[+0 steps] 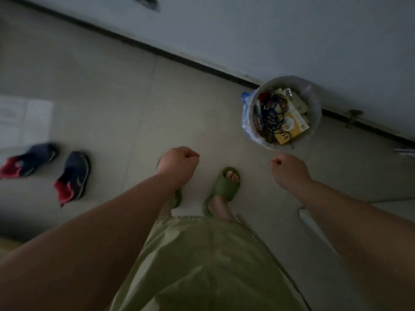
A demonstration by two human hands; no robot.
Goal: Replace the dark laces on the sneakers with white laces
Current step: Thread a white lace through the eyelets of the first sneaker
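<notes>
Two dark blue sneakers with red heels lie on the tiled floor at the left, one point(30, 159) on its side and the other point(73, 176) nearer to me. I cannot make out any laces on them in the dim, blurred view. Dark blue laces point(272, 118) lie tangled on top of the rubbish in a round bin point(314, 95) by the wall. My left hand point(178, 163) is curled into a fist and holds nothing. My right hand point(288, 169), also a fist with nothing in it, hangs just in front of the bin.
I stand on the floor in green slides point(224, 187) and green shorts. A dark skirting strip point(134, 42) runs along the wall behind the bin. A doorstop point(352, 117) sticks out right of the bin. White sheets point(24, 120) lie far left.
</notes>
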